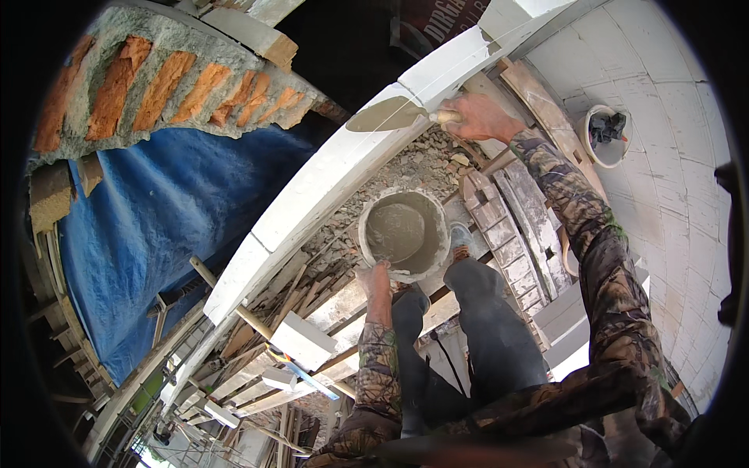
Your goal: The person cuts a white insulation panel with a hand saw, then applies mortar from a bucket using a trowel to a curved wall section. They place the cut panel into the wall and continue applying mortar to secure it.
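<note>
My right hand [480,117] is closed round the pale handle of a trowel [443,117] above the top of the white block wall [312,168]. Where its blade lies, a grey, leaf-shaped patch of wet mortar [386,115] shows on the wall's top near a block joint; blade and mortar are hard to tell apart. My left hand [375,282] grips the near rim of a round bucket [443,234]. Grey wet mortar [395,226] is inside the bucket, and more is smeared on its inner wall.
Wooden planks [523,226] and rubble [425,160] lie around the bucket. A white pail [608,152] holding something dark stands by the block wall at right [663,101]. Beyond the wall hang a blue tarp [179,210] and broken brickwork [164,86]. A handsaw [300,370] lies below left.
</note>
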Demonstrator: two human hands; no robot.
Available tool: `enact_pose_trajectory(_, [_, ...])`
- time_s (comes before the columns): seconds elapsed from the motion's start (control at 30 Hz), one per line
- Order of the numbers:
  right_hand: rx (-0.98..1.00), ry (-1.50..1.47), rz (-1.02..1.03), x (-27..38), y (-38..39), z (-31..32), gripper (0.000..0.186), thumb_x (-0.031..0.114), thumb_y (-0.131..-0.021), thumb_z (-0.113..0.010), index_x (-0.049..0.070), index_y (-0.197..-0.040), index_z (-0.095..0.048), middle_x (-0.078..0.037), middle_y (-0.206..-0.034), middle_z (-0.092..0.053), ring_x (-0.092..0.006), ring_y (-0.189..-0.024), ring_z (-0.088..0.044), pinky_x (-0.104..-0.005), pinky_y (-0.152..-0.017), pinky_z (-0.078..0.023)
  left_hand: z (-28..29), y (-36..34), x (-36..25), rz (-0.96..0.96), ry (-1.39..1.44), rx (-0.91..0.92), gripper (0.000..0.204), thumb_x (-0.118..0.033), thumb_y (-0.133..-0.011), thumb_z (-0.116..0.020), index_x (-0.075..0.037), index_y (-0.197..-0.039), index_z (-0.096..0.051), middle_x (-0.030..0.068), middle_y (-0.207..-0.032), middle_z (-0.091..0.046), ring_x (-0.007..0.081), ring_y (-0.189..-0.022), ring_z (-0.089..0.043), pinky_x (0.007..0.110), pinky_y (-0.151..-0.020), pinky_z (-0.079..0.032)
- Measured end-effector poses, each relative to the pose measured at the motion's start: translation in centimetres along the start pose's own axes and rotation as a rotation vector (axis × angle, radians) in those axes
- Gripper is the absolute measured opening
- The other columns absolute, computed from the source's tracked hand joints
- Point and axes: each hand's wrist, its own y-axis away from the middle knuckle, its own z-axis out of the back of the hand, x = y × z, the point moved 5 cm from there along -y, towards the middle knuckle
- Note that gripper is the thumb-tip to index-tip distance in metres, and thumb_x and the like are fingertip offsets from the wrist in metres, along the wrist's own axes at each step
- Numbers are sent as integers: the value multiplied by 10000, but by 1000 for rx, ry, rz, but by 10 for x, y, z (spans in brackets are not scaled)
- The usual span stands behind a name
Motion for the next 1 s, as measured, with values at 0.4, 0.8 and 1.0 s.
enact_pose_trajectory(0.4, [-383,423,264,-52,-40,-51,448,222,-897,-705,79,-1313,-619,-120,-1172,-643,-305,-1087,-653,-421,-932,-547,-40,-63,84,-44,298,-18,301,56,-747,-650,87,-1047,-643,133,-1000,-685,225,-847,-639,357,-747,-526])
enact_pose_trajectory(0.8, [-88,429,168,11,79,-281,294,162,-743,-708,11,-989,-654,-221,-979,-677,-335,-955,-685,-436,-786,-553,-98,-136,116,-242,169,-41,245,-29,-739,-701,103,-944,-679,139,-867,-700,261,-754,-643,394,-720,-517])
enact_pose_trajectory(1.0, [256,-3,-19,-7,66,-313,374,313,-804,-721,-46,-908,-710,-303,-892,-702,-431,-914,-707,-471,-810,-555,-91,-118,103,-296,62,-118,169,-36,-735,-685,89,-848,-672,102,-743,-666,203,-646,-618,373,-620,-476])
